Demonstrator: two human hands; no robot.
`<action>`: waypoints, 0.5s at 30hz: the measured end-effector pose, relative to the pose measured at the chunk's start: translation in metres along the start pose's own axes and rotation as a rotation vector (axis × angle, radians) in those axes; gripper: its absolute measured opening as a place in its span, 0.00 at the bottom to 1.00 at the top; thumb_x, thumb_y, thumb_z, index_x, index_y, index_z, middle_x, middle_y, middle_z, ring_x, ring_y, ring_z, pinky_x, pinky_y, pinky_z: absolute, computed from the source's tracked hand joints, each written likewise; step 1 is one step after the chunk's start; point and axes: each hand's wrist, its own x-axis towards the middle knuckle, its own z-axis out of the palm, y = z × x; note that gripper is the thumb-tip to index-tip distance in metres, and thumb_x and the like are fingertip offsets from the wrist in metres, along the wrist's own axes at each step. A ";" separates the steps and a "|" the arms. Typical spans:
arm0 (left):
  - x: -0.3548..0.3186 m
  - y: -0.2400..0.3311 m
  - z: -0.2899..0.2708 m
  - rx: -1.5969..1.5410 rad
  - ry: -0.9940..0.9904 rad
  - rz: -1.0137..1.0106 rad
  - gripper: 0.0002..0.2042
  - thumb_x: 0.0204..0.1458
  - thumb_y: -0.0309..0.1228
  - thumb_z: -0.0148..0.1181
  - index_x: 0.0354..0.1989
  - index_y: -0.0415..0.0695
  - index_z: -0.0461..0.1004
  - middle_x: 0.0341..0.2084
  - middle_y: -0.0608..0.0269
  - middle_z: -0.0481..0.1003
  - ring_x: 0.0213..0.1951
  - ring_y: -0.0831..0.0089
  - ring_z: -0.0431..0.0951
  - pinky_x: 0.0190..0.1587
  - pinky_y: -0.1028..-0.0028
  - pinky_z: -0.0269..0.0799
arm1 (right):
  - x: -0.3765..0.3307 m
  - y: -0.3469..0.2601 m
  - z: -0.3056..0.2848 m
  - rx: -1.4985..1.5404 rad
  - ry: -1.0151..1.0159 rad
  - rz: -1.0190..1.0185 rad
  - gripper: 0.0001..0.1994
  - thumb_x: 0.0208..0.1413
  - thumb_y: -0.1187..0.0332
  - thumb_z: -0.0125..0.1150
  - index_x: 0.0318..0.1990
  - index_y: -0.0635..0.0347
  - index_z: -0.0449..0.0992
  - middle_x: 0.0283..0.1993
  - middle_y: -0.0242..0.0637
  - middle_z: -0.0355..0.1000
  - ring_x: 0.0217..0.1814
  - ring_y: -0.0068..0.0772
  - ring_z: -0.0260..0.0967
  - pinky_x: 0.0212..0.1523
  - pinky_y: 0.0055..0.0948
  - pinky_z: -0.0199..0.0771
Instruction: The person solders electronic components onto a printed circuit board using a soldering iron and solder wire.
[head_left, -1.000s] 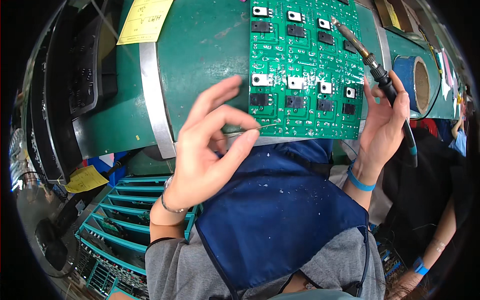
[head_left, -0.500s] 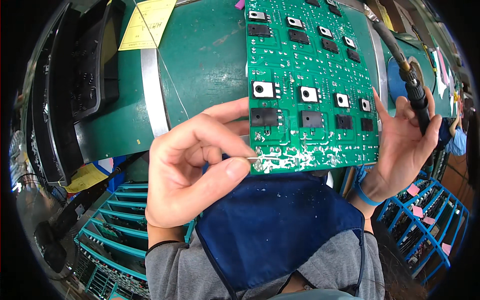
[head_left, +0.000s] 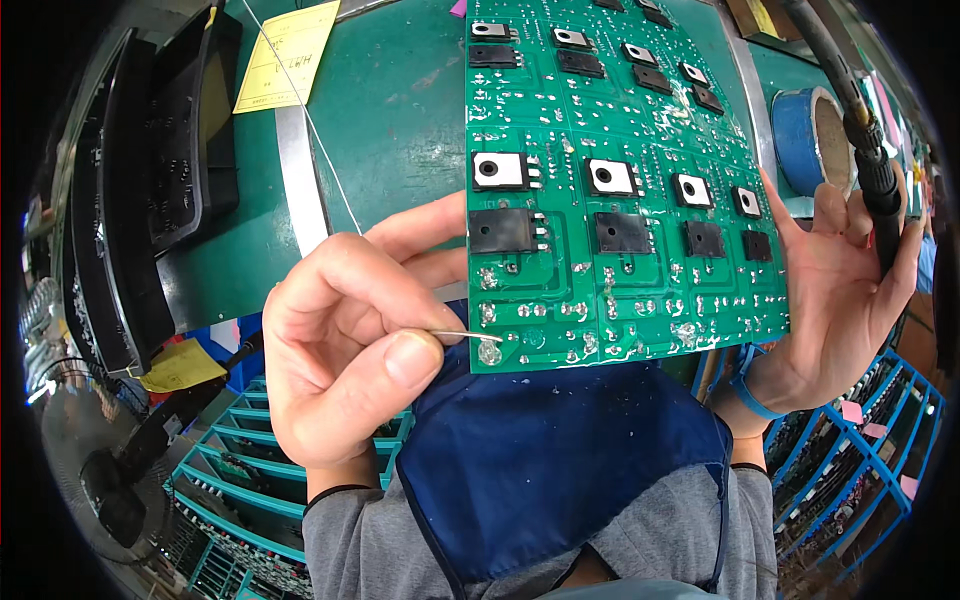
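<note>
A green circuit board (head_left: 620,130) with rows of black and silver components lies on the green bench mat, its near edge over my lap. My left hand (head_left: 345,340) pinches a thin solder wire (head_left: 470,336) between thumb and forefinger; the wire's tip touches a solder blob at the board's near left corner. The wire runs up over the mat behind the hand. My right hand (head_left: 835,290) rests against the board's right edge and grips a black soldering iron (head_left: 870,165) by its handle, the cable rising to the top; its tip is hidden.
A blue tape roll (head_left: 815,130) sits right of the board. A yellow paper note (head_left: 288,55) lies on the mat (head_left: 400,130) at top left, beside black trays (head_left: 160,190). Teal racks (head_left: 240,450) stand below left, blue racks (head_left: 880,440) below right. A dark blue apron covers my lap.
My left hand closed from spread fingers into a pinch on the solder wire and brought its tip to the board's near corner. The view drew closer to the board.
</note>
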 end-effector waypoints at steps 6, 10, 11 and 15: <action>-0.007 -0.017 0.006 0.019 0.063 0.019 0.04 0.49 0.18 0.57 0.33 0.31 0.73 0.55 0.32 0.65 0.51 0.56 0.75 0.46 0.69 0.74 | -0.010 0.007 -0.011 -0.107 0.054 -0.025 0.22 0.65 0.57 0.45 0.56 0.67 0.65 0.37 0.34 0.63 0.40 0.26 0.60 0.64 0.64 0.49; -0.019 -0.030 -0.021 0.325 -0.012 -0.200 0.02 0.49 0.20 0.61 0.31 0.39 0.76 0.55 0.49 0.69 0.45 0.78 0.77 0.20 0.89 0.60 | -0.032 0.036 -0.032 -0.397 0.091 -0.006 0.26 0.65 0.53 0.43 0.56 0.72 0.65 0.43 0.40 0.67 0.45 0.29 0.67 0.57 0.43 0.65; -0.019 -0.034 -0.023 0.338 -0.019 -0.227 0.03 0.49 0.20 0.62 0.32 0.40 0.77 0.55 0.50 0.70 0.45 0.76 0.77 0.21 0.88 0.62 | -0.036 0.042 -0.028 -0.479 0.196 -0.007 0.26 0.63 0.54 0.46 0.54 0.73 0.66 0.43 0.41 0.67 0.44 0.31 0.67 0.54 0.40 0.66; -0.008 -0.025 -0.030 0.641 -0.062 -0.189 0.05 0.46 0.20 0.64 0.32 0.42 0.79 0.54 0.51 0.71 0.47 0.72 0.77 0.22 0.85 0.64 | -0.040 0.041 -0.043 -0.566 0.158 0.017 0.25 0.63 0.53 0.46 0.54 0.69 0.67 0.39 0.40 0.73 0.46 0.34 0.71 0.57 0.49 0.66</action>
